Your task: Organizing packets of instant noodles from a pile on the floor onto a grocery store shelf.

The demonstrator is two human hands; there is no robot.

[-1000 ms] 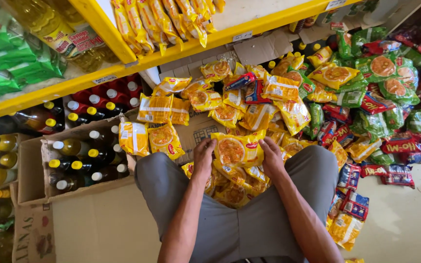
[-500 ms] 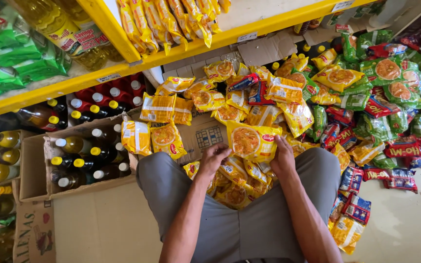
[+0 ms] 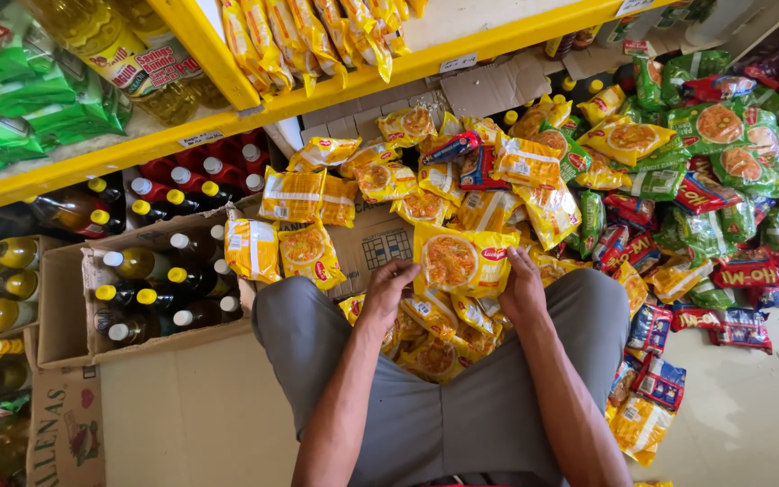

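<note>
I crouch over a heap of yellow noodle packets (image 3: 444, 329) lying between my knees. My right hand (image 3: 522, 287) grips the right edge of one yellow noodle packet (image 3: 463, 259) and holds it upright, face toward me. My left hand (image 3: 389, 281) touches the same packet's lower left corner with bent fingers. More yellow packets (image 3: 380, 176) lie scattered on flattened cardboard just beyond my hands.
A yellow shelf edge (image 3: 344, 81) runs overhead with hanging yellow packets and oil bottles. A cardboard box (image 3: 69, 311) of yellow-capped bottles stands at left. Green and red snack packets (image 3: 714, 180) cover the floor at right. Pale floor (image 3: 750, 415) shows at lower right.
Both hands rose from the heap between my knees, lifting one yellow packet upright. My view shifted slightly closer to the shelf.
</note>
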